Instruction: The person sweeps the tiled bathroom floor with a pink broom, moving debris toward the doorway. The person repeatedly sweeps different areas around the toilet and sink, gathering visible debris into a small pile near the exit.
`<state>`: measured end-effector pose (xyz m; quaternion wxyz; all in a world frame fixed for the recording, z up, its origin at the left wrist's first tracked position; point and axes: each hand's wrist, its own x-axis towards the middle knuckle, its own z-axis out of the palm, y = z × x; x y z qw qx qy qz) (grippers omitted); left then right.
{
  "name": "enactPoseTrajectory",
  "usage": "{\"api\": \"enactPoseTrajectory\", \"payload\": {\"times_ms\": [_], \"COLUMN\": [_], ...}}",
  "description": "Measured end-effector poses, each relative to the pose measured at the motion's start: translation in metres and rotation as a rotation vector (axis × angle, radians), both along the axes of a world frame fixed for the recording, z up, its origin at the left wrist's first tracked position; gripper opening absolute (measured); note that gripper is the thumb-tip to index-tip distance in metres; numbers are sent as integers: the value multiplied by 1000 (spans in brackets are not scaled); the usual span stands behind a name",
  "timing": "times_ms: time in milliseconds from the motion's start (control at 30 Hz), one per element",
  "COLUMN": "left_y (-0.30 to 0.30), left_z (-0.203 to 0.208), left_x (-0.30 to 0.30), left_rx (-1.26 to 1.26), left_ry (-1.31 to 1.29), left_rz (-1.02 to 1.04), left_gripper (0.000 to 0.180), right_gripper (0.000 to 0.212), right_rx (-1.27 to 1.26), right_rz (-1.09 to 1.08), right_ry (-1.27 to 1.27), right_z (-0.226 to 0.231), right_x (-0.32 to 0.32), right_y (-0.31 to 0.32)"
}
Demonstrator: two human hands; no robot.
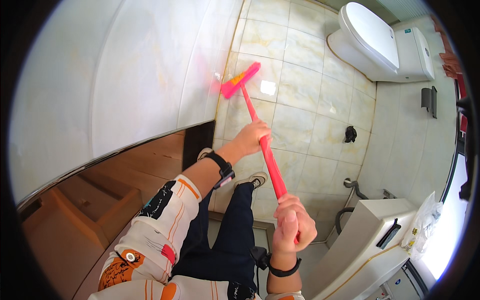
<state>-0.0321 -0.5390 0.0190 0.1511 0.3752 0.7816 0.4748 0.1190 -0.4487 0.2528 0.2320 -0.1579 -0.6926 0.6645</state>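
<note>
Above floor tiles point(295, 122), left fingers point(263, 131) and right fingers point(289, 202) clamp the long-handled pink tool point(272, 164), its head point(240, 81) beyond.

We note on the tiled floor point(295, 122): pink broom head point(241, 80) beyond the left hand point(252, 136); black bundle point(350, 134) and toilet point(370, 37) to its right.
</note>
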Motion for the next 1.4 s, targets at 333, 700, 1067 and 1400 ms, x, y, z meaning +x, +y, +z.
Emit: {"api": "enactPoseTrajectory", "payload": {"times_ms": [333,700,1067,1400], "left_y": [89,43,130,148], "left_z": [39,55,16,68], "left_x": [113,50,130,106], "left_rx": [186,121,92,152], "left_ry": [-216,-79,-198,-92], "left_rz": [-120,42,-212,-368], "left_gripper": [15,18,17,16], "right_gripper": [31,33,34,19], "right_rx": [190,4,28,50], "right_rz": [-256,-162,-388,-297], "right_ry": [-100,13,32,165], "right_z": [76,64,60,89], "right_x": [42,21,72,87], "right_y": [22,40,77,83]}}
